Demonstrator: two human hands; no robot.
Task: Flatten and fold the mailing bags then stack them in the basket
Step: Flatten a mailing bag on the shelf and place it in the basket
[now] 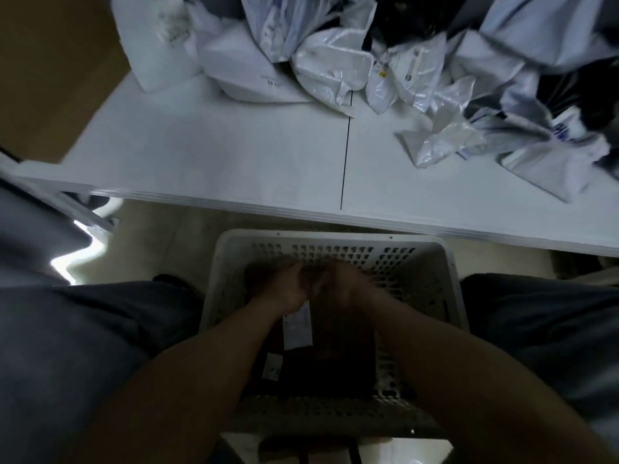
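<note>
Two tones fill the far left: a brown surface (50, 78) beyond the table's corner, too dim to tell floor from wall, and below it the person's left thigh (83, 346) in dark trousers. Between them a bright streak of glare (77, 252) lies on the pale floor (160, 236).

The white table (217, 152) runs across the upper half, its front edge slanting down toward the right. Its left part is bare, with one plump white bag (150, 45) standing at the back. Next to that bag, a pile of mailing bags (335, 61), white, glossy and crumpled, crowds the far side. A thin dark seam (345, 155) runs from under the pile straight to the front edge.

Just below that edge, a pale basket (335, 236) with perforated walls stands on the floor between the person's knees. Inside it lies a dark stack of folded bags (335, 356), a white label (297, 329) showing on top. Both forearms reach down into the basket. The left hand (284, 289) and right hand (345, 286) meet at the far end of the stack, close together on top of it. Both are blurred and in shadow, so I cannot tell whether the fingers are spread, curled or gripping.

To the right of the seam, more crumpled bags (502, 135) in white, grey and black spill toward the table's front. Below them is the right thigh (552, 323), also in dark cloth.
</note>
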